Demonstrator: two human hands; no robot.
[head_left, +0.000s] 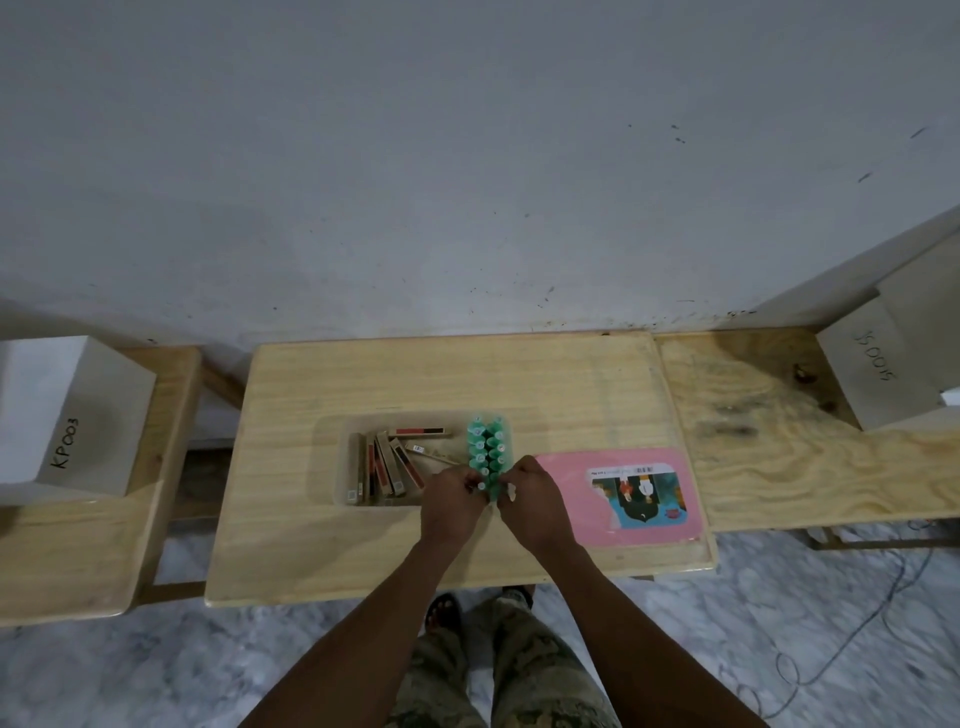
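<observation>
1. Your left hand (451, 501) pinches the near end of the green pack of little bottles (485, 449).
2. Your right hand (531, 493) pinches the same end from the other side.
3. The pack sits over the wooden table (519, 379), between the brown boxes (387, 467) and the pink card (566, 519).

One clear tray (342, 500) holds about six slim boxes (387, 467), one green pack (485, 447) of two tube rows stands at the tray's right end, one pink card (566, 501) lies further right, and two white boxes (62, 410) flank the tray.
</observation>
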